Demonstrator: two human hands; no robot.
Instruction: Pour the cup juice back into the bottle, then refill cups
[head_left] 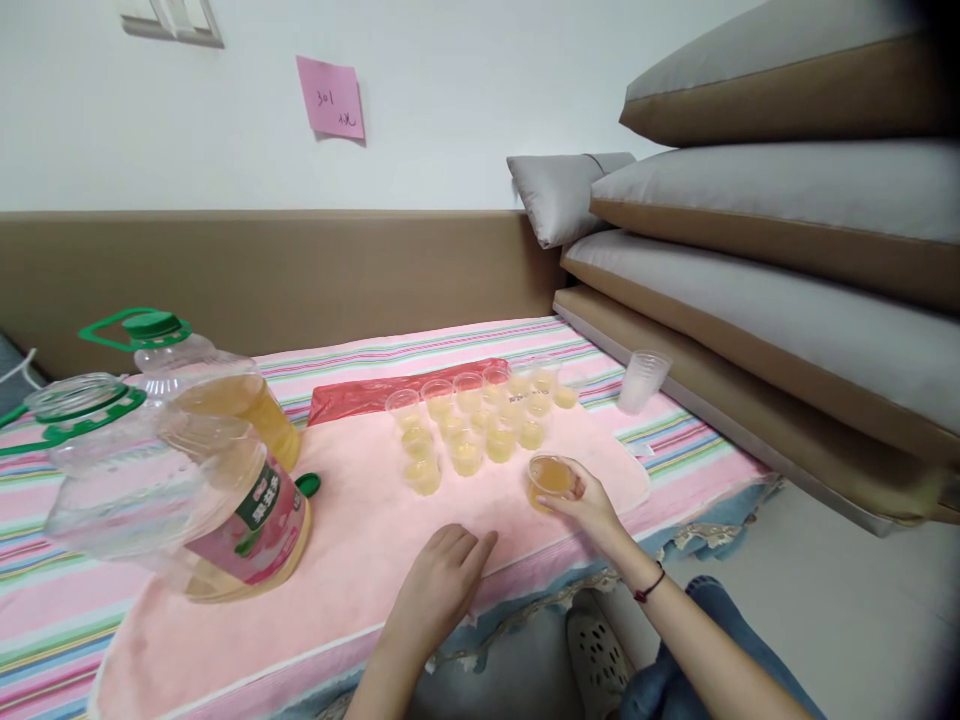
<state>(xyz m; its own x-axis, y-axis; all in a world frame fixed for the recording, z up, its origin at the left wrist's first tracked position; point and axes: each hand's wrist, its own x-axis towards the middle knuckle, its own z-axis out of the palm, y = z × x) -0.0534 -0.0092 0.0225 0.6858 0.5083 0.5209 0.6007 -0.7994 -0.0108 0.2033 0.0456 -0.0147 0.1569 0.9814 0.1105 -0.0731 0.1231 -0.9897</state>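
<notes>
Right hand [590,502] grips a cup [535,497] of amber drink [553,475] (left hand [448,572] loosely curled, empty) near part-filled cups [466,457] and two bottles [259,525]

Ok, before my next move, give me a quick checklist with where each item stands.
1. Right grip secure on the held cup: ok, fingers and thumb are on its side.
2. Left grip free: ok, it holds nothing.
3. Other filled cups upright: ok.
4. Front bottle capped: not ok, its mouth has no green cap.
5. Rear bottle capped: ok, green cap on.
6. Held cup's base touching the pink mat: cannot tell.
</notes>
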